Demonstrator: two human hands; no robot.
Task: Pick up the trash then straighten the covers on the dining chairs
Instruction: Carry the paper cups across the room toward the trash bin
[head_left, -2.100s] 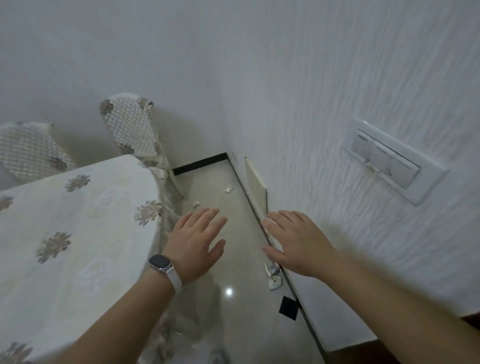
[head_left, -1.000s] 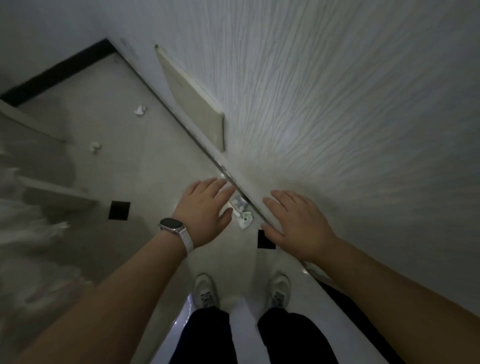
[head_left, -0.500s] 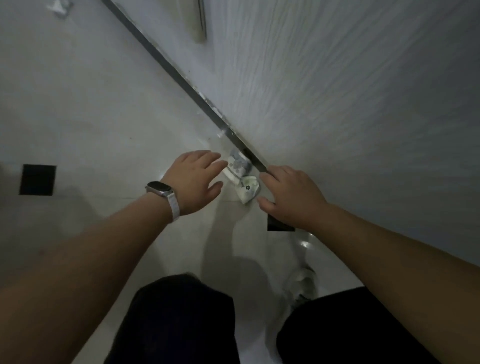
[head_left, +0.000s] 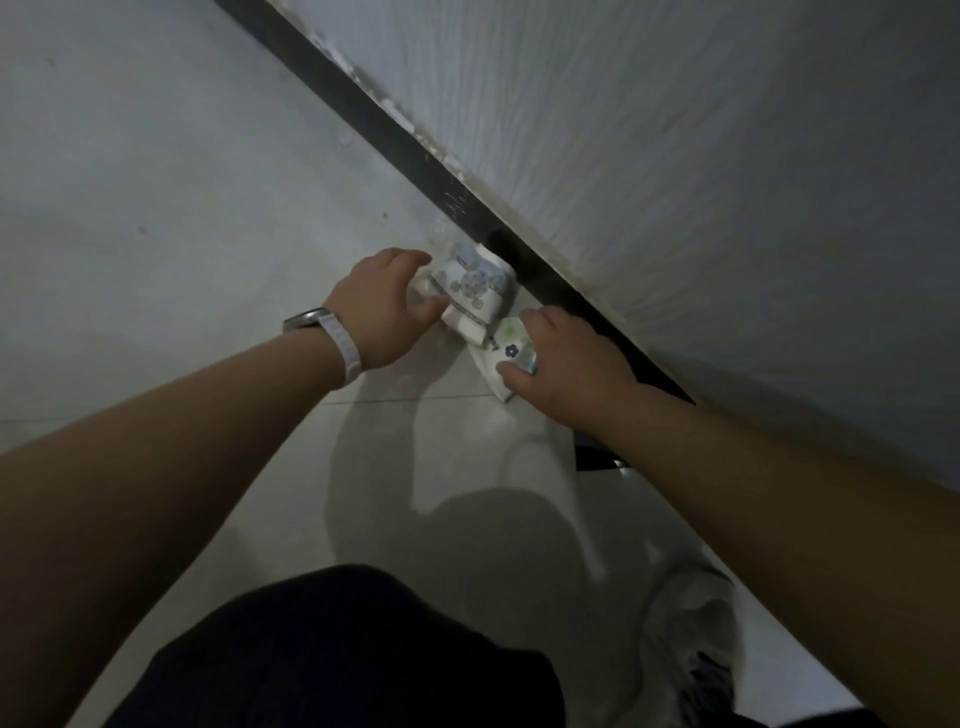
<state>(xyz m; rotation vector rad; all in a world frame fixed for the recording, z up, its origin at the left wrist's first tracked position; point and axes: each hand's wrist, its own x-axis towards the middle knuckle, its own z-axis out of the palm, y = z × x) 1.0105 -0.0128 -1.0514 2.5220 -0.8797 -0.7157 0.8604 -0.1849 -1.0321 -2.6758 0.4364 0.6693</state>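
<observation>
Two crumpled white wrappers lie on the pale floor tiles against the dark skirting. My left hand (head_left: 384, 306), with a watch on its wrist, is closed on the larger wrapper (head_left: 475, 286), which has a blue-grey flower print. My right hand (head_left: 566, 358) grips the smaller wrapper (head_left: 506, 351), marked with a dark flower; its fingers curl over the wrapper's right side. Both wrappers still touch the floor. No dining chair is in view.
The dark skirting (head_left: 395, 140) runs diagonally from top left to lower right under a white textured wall (head_left: 701, 156). My dark-trousered knee (head_left: 337, 654) and a white shoe (head_left: 691, 639) are at the bottom. Pale floor tiles (head_left: 156, 182) spread to the left.
I have bent down much closer to the floor. Both hands, open above the wrappers before, have dropped onto them and closed around them.
</observation>
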